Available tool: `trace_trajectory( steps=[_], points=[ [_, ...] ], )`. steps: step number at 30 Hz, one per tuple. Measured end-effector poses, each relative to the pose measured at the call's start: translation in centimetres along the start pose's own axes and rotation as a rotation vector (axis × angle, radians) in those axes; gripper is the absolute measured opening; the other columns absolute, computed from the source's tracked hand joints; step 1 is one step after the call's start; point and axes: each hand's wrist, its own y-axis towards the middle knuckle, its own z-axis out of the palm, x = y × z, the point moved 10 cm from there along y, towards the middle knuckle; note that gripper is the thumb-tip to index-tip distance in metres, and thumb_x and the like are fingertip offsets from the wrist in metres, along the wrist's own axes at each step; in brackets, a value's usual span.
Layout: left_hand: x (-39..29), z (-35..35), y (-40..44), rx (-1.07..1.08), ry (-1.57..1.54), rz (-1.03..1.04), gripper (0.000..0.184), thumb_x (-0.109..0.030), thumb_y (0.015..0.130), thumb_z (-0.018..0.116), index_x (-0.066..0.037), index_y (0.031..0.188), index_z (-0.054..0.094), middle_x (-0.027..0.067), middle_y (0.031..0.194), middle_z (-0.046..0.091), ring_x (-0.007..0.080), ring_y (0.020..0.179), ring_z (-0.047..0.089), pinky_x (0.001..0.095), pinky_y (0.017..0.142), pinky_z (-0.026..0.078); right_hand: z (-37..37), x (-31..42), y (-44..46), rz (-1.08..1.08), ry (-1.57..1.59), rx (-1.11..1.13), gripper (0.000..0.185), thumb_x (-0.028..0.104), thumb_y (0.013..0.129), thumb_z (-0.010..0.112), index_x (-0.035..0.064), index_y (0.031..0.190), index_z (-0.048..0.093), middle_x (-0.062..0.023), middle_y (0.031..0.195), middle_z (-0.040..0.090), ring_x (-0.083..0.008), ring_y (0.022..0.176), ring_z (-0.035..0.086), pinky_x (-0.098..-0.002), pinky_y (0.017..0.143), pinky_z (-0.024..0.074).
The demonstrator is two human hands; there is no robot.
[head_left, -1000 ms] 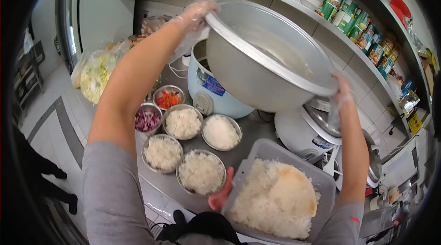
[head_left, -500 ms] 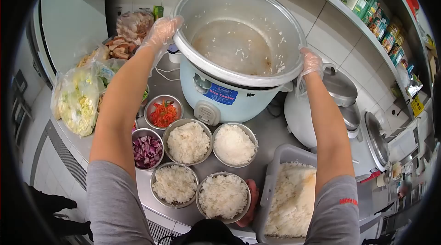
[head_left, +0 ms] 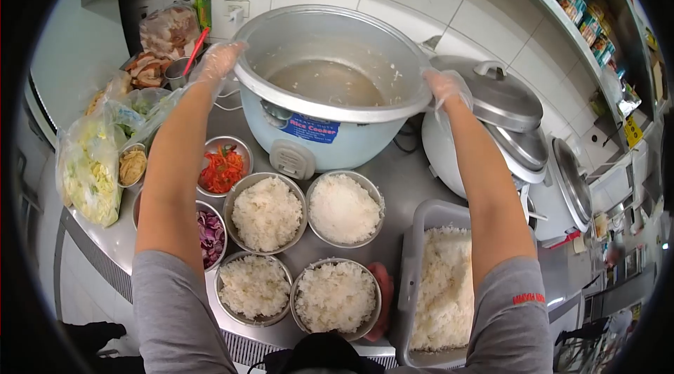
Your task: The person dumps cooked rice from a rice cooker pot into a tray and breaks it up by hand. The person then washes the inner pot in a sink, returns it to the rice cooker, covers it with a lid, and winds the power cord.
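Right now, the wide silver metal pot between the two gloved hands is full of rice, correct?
Not full: the head view shows the wide silver metal pot nearly empty of rice. It is between the plastic-gloved left hand and right hand.

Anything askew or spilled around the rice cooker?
Yes: right of the blue rice cooker, one metal lid sits askew over another lid, apparently doubled up. Grains cling inside the pot. No spill obvious on the counter.

Four rice bowls (head_left: 257, 321), one open pot (head_left: 319, 58)
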Motion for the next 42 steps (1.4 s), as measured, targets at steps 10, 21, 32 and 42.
trace_trajectory(
  steps=[10,21,32,42],
  points=[
    [-2.1,-5.5,-0.4,-0.366,0.923,0.3,0.035,-0.028,0.088,0.031,-0.004,0.085,0.056,0.0139,0.086,0.058,0.0302,0.075,0.056,0.04,0.068,0.044,-8.0,3.5,-9.6,-0.546,-0.517,0.109,0.054,0.052,0.075,0.042,0.0022,0.076,0.062,-0.018,0.081,0.06,-0.0343,0.078,0.056,-0.0408,0.071,0.0427],
    [-36.0,0.5,-23.4,0.136,-0.37,0.471,0.037,-0.035,0.077,0.053,-0.004,0.098,0.055,0.0138,0.086,0.059,0.0224,0.078,0.056,0.0332,0.068,0.045,-3.5,-19.6,-27.1,-0.411,-0.289,1.011,0.06,0.035,0.067,0.067,0.0069,0.114,0.045,-0.0105,0.097,0.058,-0.0185,0.087,0.055,-0.0303,0.079,0.0415],
    [-56.5,20.3,-39.0,0.554,0.182,0.576,0.1,-0.041,0.048,0.075,0.0,0.126,0.028,0.0224,0.109,0.051,0.0298,0.102,0.05,0.0332,0.086,0.039,-9.0,-27.0,-36.0,-0.793,0.126,0.935,0.096,0.032,0.059,0.072,0.0079,0.132,0.014,-0.0175,0.124,0.039,-0.0271,0.105,0.047,-0.0338,0.088,0.0384],
    [-52.1,30.0,-34.3,1.193,-0.037,0.419,0.077,-0.036,0.059,0.071,-0.008,0.123,0.038,0.0152,0.113,0.051,0.0241,0.098,0.051,0.0326,0.085,0.038,-8.9,-24.0,-36.0,-0.512,-0.485,0.509,0.1,0.039,0.062,0.068,0.0172,0.135,0.003,-0.024,0.131,0.024,-0.0363,0.112,0.039,-0.0473,0.086,0.0362]
  ],
)
